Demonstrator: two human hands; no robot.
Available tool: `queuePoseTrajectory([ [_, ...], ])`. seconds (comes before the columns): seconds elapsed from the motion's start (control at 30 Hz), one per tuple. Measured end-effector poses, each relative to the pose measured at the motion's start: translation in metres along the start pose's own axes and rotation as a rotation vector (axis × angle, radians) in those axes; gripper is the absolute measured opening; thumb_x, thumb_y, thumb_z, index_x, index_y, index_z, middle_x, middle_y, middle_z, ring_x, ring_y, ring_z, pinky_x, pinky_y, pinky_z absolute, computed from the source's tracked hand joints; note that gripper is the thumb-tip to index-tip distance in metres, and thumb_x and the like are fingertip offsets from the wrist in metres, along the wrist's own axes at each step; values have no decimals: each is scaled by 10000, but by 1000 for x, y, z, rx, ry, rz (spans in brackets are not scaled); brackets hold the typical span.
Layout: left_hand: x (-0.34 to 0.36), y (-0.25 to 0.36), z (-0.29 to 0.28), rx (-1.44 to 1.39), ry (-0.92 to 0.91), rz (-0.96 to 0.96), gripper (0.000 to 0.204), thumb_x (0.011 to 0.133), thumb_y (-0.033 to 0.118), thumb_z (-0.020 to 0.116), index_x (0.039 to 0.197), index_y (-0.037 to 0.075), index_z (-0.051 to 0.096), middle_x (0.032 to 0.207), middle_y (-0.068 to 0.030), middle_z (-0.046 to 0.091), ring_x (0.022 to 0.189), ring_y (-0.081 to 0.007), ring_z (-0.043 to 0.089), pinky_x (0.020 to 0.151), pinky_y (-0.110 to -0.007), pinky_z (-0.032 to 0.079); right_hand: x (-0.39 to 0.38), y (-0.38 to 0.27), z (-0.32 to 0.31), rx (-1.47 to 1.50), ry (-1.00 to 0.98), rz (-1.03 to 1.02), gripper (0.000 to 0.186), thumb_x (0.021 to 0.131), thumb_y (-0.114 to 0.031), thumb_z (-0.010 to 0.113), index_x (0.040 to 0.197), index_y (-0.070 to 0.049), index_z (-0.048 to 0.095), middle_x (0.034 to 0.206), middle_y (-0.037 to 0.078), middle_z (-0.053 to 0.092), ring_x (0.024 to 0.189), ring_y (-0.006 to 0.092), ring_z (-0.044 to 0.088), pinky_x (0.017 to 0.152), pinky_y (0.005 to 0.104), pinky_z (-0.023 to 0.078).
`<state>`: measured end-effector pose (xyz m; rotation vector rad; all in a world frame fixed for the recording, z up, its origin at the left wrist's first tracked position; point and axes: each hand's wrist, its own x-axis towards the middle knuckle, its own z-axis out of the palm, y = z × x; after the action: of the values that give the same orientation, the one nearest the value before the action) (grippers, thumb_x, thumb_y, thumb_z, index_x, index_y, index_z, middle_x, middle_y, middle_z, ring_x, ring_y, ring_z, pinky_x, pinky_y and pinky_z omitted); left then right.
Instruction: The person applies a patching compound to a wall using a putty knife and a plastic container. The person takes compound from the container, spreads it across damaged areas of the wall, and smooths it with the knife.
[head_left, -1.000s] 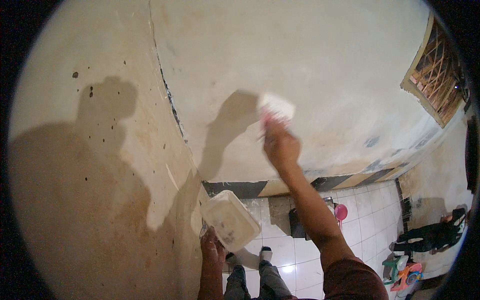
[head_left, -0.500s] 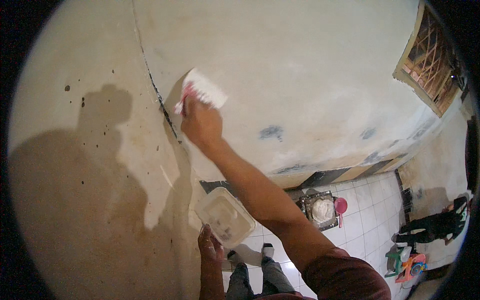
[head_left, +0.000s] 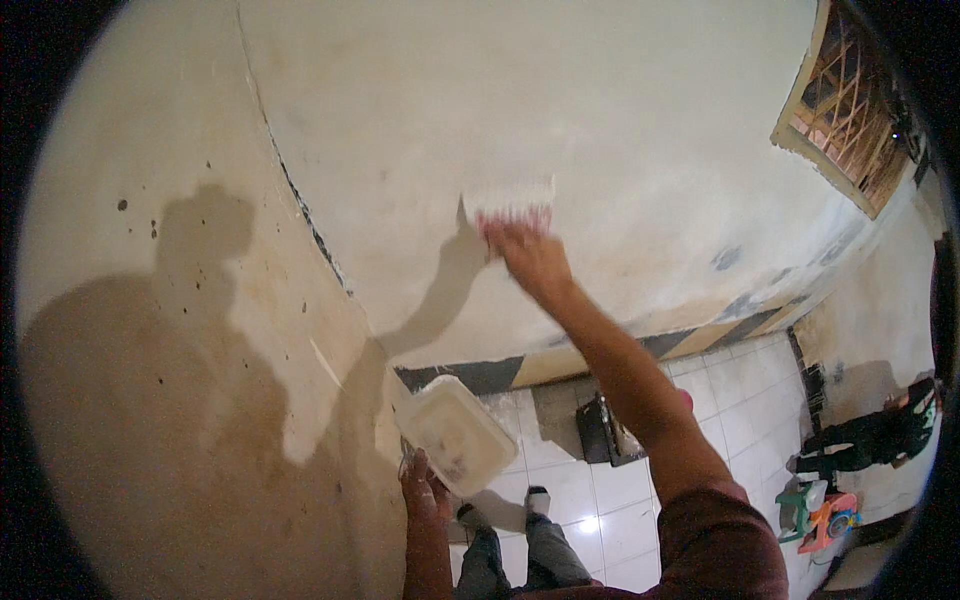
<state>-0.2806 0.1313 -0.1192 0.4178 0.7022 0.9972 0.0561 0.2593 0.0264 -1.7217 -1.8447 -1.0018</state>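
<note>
My right hand (head_left: 525,258) grips a wide scraper (head_left: 508,200) with a pink, white-smeared handle and a pale blade, held against the off-white wall (head_left: 640,120) in front of me. Low at the left, my left hand (head_left: 425,480) is closed on the near edge of a white plastic tub (head_left: 457,437) with smeared residue inside. The side wall (head_left: 150,400) carries several dark specks and my shadow. A dark crack (head_left: 312,230) runs along the corner between the walls, left of the scraper.
A dark tray (head_left: 595,430) stands on the tiled floor (head_left: 620,510), partly behind my arm. At right are another person (head_left: 860,435) in dark clothes and green and orange plastic items (head_left: 815,515). A latticed opening (head_left: 835,110) is at upper right. My feet (head_left: 538,500) show below.
My right hand with the scraper went left to beside the crack, then came back right to the middle of the wall. My left hand still holds the tub low at the left.
</note>
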Motion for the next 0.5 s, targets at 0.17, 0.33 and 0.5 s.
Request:
queuePoseTrajectory([
  [0.17, -1, 4, 11, 34, 22, 1, 475, 953, 319, 522, 1298, 0, 456, 1267, -150, 542, 1118, -315, 554, 909, -494, 490, -39, -10, -51, 149, 35, 369, 310, 831, -42, 562, 1128, -102, 626, 903, 132, 668, 743, 328, 665, 628, 433, 544],
  [0.33, 3, 2, 0, -38, 57, -40, 569, 899, 237, 610, 1356, 4, 363, 1223, -143, 530, 1094, -307, 564, 860, -498, 536, 26, 42, -99, 297, 550, 890, 175, 745, -85, 609, 668, 9, 483, 583, 158, 492, 526, 273, 492, 541, 422, 416],
  [0.5, 0, -2, 8, -14, 21, -47, 560, 906, 282, 601, 1339, 4, 381, 1198, -145, 550, 1044, -314, 591, 835, -493, 543, 77, -13, -34, 260, 317, 713, 503, 856, -282, 590, 1246, 28, 514, 759, 184, 651, 572, 335, 611, 516, 443, 485],
])
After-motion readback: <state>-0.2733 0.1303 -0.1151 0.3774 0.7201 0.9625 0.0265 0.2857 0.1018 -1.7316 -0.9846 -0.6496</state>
